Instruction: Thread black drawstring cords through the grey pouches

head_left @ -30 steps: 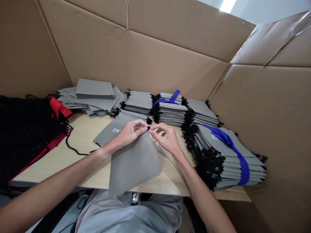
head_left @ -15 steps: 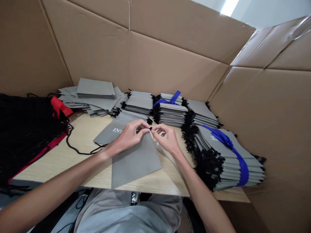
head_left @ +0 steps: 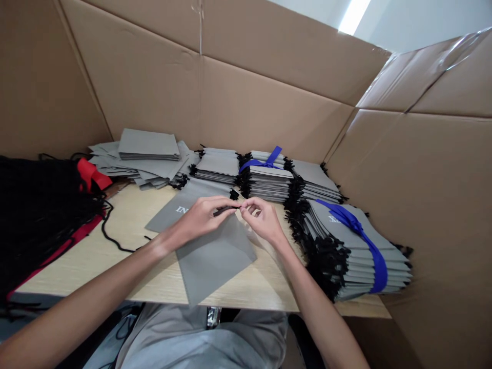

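Note:
A grey fabric pouch (head_left: 215, 256) lies on the wooden table (head_left: 115, 261) in front of me, its top corner raised between my hands. My left hand (head_left: 202, 218) pinches a black drawstring (head_left: 223, 209) at the pouch's top edge. My right hand (head_left: 261, 218) meets it from the right, fingertips closed on the same cord and pouch edge. Under them lies another grey pouch (head_left: 172, 215) with white lettering.
Stacks of grey pouches with black cords line the back (head_left: 221, 166) and right; two bundles (head_left: 361, 251) are tied with blue ribbon (head_left: 374, 256). A heap of black cords (head_left: 38, 205) with red ties (head_left: 90, 174) sits at left. Cardboard walls (head_left: 249, 97) enclose the table.
More of the black cord now shows between my fingers, drawn out to the left. The pouch's lower end has swung and shifted slightly on the table.

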### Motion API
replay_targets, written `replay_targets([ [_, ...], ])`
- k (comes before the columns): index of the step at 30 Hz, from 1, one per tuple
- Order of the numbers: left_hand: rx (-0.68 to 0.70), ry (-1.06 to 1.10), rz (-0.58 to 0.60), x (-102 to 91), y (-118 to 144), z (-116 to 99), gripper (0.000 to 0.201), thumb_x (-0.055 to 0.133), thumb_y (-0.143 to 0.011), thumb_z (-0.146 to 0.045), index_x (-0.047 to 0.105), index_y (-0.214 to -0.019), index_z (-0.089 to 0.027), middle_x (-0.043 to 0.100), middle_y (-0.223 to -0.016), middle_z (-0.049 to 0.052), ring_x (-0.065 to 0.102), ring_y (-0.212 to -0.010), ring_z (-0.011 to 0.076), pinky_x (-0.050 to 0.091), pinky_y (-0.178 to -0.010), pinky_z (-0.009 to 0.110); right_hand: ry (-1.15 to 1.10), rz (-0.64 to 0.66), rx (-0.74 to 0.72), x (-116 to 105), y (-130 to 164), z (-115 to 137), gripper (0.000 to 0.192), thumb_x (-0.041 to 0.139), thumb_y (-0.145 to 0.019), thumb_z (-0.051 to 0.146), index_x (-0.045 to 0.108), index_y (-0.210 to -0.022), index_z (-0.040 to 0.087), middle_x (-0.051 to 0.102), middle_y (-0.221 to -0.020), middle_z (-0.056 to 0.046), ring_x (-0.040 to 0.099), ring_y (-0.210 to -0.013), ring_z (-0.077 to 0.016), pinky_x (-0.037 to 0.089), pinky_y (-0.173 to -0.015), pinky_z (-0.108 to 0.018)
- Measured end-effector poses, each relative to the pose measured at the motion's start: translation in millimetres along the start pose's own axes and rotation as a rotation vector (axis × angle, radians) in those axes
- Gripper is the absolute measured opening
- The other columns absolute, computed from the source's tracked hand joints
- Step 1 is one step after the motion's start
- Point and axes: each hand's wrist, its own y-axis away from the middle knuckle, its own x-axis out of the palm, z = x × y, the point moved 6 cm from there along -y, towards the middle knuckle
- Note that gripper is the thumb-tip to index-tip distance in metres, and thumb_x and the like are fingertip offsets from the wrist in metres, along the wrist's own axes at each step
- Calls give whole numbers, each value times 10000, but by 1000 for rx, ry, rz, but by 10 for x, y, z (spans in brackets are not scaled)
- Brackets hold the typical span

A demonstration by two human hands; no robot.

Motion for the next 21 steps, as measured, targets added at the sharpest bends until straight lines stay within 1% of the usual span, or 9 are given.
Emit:
replay_targets([
  [3,-90,23,4,4,-11,53,214,688,-1030,-342,847,-1138,-248,873,-1124,67,817,-982,240,628,-826,311,29,-3,-32,-21,1,26,184,678,-877,383,756,-889,217,787,-884,-39,656,-698,-166,461,-610,-264],
  [5,-145,65,-11,4,-8,91,223,702,-1015,-355,822,-1157,-232,874,-1094,67,816,-935,232,620,-781,302,43,1,-60,-37,2,41,197,669,-899,382,776,-936,220,802,-931,-46,659,-699,-167,456,-598,-262],
  [7,-179,110,-37,0,2,120,233,724,-998,-367,789,-1169,-223,871,-1075,65,818,-928,231,624,-789,307,57,7,-74,-52,5,45,216,660,-924,386,791,-989,227,816,-978,-53,670,-717,-174,456,-597,-263],
  [10,-196,145,-65,6,19,141,230,757,-975,-393,753,-1131,-224,863,-1067,71,823,-958,243,635,-825,326,84,32,-93,-48,17,44,221,650,-964,400,793,-1002,237,817,-962,-44,680,-733,-182,460,-621,-269],
  [16,-212,191,-54,51,25,147,248,754,-977,-442,738,-1098,-226,859,-1035,69,820,-961,250,643,-826,332,151,139,-137,56,43,34,239,590,-1052,405,768,-1025,247,792,-906,-17,657,-727,-171,446,-663,-266],
  [18,-222,190,-25,57,14,151,282,740,-980,-468,740,-1124,-225,859,-1037,67,814,-953,252,636,-838,337,144,160,-143,75,41,23,254,565,-1068,400,755,-1012,241,785,-908,-18,648,-736,-171,440,-664,-264],
  [21,-270,119,99,88,8,184,305,677,-1000,-496,757,-1116,-226,853,-1019,52,782,-903,245,596,-823,329,136,163,-155,79,35,13,248,553,-1071,386,737,-1013,230,774,-928,-20,642,-757,-172,433,-683,-269],
])
